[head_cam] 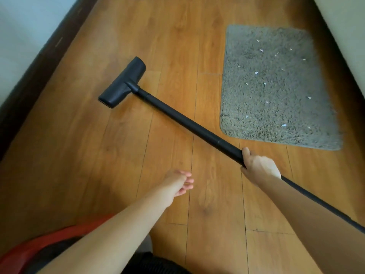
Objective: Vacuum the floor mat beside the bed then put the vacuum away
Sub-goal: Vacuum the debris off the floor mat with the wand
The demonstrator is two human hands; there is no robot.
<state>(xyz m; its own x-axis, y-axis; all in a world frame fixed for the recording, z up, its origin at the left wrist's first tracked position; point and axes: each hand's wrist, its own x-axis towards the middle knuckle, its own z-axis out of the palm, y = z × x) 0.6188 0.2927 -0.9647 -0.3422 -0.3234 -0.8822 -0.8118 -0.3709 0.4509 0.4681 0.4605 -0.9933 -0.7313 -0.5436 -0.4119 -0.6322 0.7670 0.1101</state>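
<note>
Wooden floor carries a grey floor mat, dotted with white scraps, far right beside the bed. Right hand grips the vacuum wand, which angles far-left to a floor head resting well left of the mat. Left hand hangs relaxed, holding nothing.

We see a shaggy grey pile mat flecked with paper bits, a matt black plastic vacuum wand, and a smooth, faintly glossy wood-plank floor.
</note>
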